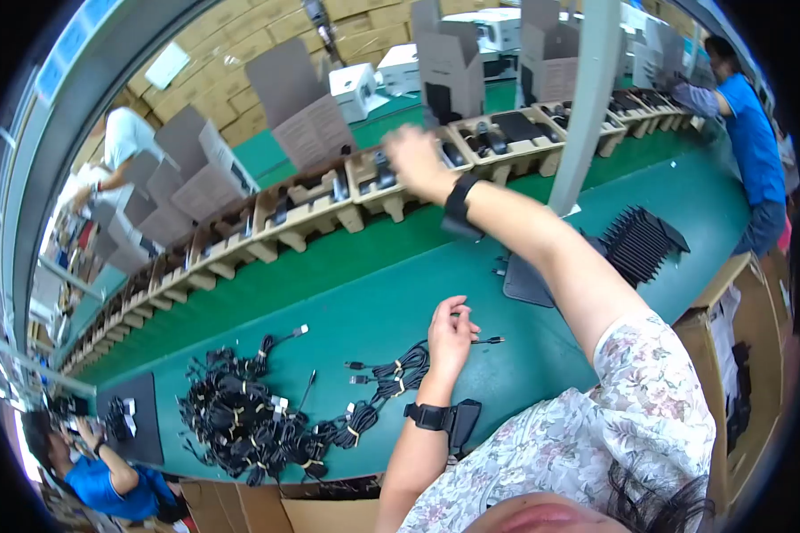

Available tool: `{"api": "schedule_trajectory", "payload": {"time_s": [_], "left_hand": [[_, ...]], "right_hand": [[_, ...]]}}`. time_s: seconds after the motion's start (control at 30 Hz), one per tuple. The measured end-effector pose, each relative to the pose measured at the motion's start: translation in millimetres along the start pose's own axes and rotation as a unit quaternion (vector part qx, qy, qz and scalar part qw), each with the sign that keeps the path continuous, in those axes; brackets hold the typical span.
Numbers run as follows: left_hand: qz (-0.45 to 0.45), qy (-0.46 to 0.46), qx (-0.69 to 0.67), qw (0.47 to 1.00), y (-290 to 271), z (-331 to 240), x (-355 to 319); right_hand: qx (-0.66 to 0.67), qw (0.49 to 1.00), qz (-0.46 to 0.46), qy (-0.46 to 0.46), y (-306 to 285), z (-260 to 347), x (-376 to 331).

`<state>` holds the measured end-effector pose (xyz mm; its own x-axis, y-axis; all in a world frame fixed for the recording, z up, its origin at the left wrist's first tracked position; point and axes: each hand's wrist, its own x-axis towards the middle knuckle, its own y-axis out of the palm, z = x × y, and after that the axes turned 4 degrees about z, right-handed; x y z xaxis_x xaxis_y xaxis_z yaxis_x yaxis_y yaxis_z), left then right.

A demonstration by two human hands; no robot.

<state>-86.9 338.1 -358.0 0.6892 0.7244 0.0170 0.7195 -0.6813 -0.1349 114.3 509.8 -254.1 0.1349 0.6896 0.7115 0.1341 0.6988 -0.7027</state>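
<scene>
My left hand (452, 338) is low over the green table, its fingers loosely bent and apart. A black cable with a plug (492, 340) sticks out beside its palm; the hand does not appear to grip it. Touching or just beside the wrist side of that hand is a coiled black cable (400, 371) tied with a pale band. My right hand (415, 158) reaches far forward over a cardboard tray (398, 197) on the raised line. It is smeared by motion, so its fingers and anything in them cannot be made out. A black device (383, 169) lies in that tray.
A heap of tied black cables (240, 409) covers the table's left part. Black finned racks (644, 244) and a dark flat pad (526, 282) lie to the right, near a grey post (587, 107). Open grey boxes (302, 111) stand behind the trays. Co-workers in blue (757, 147) are at both ends.
</scene>
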Motion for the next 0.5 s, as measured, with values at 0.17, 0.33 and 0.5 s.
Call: {"api": "schedule_trajectory", "payload": {"time_s": [0.17, 0.33, 0.5], "left_hand": [[0.026, -0.056, 0.033, 0.998, -6.0, 5.2, 5.7], [0.083, -0.036, 0.345, 0.934, -15.8, 45.0, -3.8], [0.156, -0.045, 0.381, 0.910, -18.4, 34.4, -8.8]], "right_hand": [[0.199, 0.912, 0.262, -0.244, -58.3, 125.7, -68.2], [0.167, 0.716, 0.511, -0.445, -97.1, 168.5, -125.2], [0.285, 0.721, 0.477, -0.414, -90.4, 152.2, -148.8]]}}
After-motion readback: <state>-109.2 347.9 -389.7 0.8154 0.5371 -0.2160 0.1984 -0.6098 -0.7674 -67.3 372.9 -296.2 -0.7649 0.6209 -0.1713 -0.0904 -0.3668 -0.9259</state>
